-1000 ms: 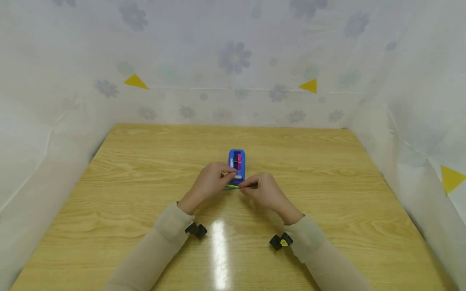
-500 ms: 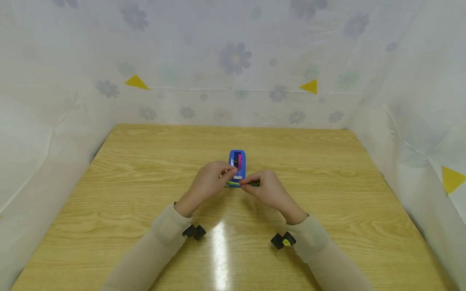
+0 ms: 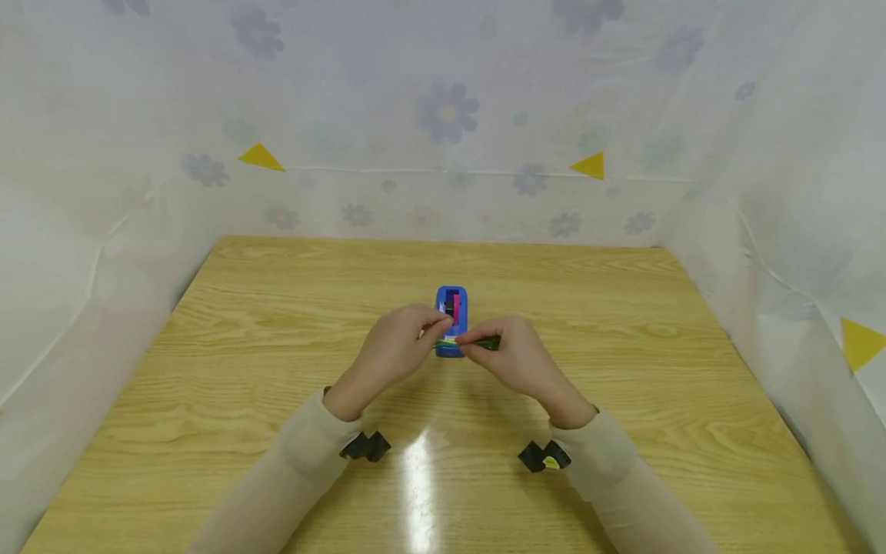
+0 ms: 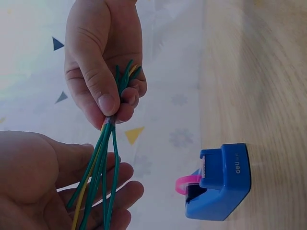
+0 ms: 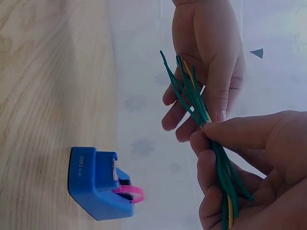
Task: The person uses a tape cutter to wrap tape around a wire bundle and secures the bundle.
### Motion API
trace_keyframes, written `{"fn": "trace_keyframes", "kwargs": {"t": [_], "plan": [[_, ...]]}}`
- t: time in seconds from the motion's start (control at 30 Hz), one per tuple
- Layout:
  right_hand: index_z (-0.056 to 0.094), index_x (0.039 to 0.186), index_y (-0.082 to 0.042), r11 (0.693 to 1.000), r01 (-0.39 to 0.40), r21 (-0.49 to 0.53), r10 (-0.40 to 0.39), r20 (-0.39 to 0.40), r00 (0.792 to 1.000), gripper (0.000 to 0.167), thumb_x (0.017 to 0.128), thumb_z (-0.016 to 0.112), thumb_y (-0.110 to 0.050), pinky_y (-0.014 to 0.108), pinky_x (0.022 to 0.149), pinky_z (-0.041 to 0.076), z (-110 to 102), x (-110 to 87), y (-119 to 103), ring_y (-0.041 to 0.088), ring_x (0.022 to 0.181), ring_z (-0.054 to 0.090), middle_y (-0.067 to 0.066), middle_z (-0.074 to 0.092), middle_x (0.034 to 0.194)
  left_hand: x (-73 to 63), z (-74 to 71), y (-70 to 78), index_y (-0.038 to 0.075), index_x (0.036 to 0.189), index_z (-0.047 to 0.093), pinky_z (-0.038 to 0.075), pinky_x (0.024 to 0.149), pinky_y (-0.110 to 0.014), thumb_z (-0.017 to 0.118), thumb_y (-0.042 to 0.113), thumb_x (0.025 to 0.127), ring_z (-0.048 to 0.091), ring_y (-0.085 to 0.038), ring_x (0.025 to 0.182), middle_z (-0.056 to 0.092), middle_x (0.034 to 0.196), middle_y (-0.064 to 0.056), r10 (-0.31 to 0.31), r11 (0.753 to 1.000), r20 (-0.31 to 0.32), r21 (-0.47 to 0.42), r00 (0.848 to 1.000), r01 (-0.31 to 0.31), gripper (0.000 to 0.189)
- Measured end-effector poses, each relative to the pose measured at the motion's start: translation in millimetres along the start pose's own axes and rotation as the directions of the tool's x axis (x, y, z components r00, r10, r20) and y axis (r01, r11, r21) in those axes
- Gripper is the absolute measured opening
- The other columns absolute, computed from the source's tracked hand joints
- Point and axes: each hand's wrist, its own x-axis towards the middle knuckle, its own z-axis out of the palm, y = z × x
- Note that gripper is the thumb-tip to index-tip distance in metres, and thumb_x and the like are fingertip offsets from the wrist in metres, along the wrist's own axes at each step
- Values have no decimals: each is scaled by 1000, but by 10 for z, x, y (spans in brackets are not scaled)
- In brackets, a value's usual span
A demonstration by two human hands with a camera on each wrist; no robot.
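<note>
My right hand (image 3: 515, 358) pinches a bundle of thin green and yellow wires (image 4: 102, 148) between thumb and bent fingers. At the pinch, a shiny band of clear tape (image 4: 109, 120) shows round the bundle; the thumb partly hides it. The wire ends fan out on both sides. My left hand (image 3: 398, 342) lies beside the bundle with its fingers loosely bent, the free wires passing across them in the left wrist view. Beyond both hands a blue tape dispenser (image 4: 218, 201) stands on the table, with a pink-cored roll (image 4: 186, 183) in it.
The wood-grain table (image 3: 291, 285) runs under both arms. White flower-patterned sheeting (image 3: 443, 192) hangs behind it and at both sides, with yellow triangles (image 3: 588, 165) on it. A small black camera sits at each wrist.
Both hands have shifted slightly away from the body, and the bundle now overlaps the near end of the dispenser. The right hand has moved a little to the right. The dispenser stays put.
</note>
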Motion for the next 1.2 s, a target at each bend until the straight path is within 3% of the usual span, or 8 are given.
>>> {"fn": "trace_keyframes", "kwargs": {"t": [0.13,0.27,0.7,1.03,1.2], "plan": [[79,99,-8,1000,26,-9,-26,-17,1000,12,91,70,-5,28,62,54,-38,-16,-47,14,77,68,5,74,97,-27,-54,73,17,92,76,50,65,-30,56,28,103,60,-11,71,67,85,5,4,1000,-8,4,1000,-4,25],[79,99,-8,999,51,-17,-51,-27,998,12,91,71,-5,30,67,56,-73,-33,-97,14,83,69,4,74,97,-58,-95,139,15,111,76,54,76,-31,60,27,100,66,-11,91,71,105,3,2,1000,-11,6,1000,-1,23],[79,100,-13,988,137,-67,-141,-65,988,13,91,72,-7,32,72,56,-172,-104,-243,11,88,69,-2,74,97,-158,-201,308,15,107,77,51,67,-26,66,28,97,65,-7,83,71,99,4,65,997,-64,51,996,-61,20],[80,98,-13,978,195,-79,-203,-113,973,13,89,74,-7,36,76,57,-206,-157,-361,10,86,69,-4,74,96,-229,-271,403,14,105,78,53,71,-29,70,30,94,68,-13,86,71,96,3,107,993,-100,68,989,-101,20],[80,98,-15,965,237,-109,-251,-137,958,14,87,75,-6,36,75,57,-204,-187,-393,8,84,68,-5,73,96,-272,-302,442,15,106,77,53,70,-28,69,31,95,67,-10,82,72,98,3,130,989,-111,84,985,-122,22]]}}
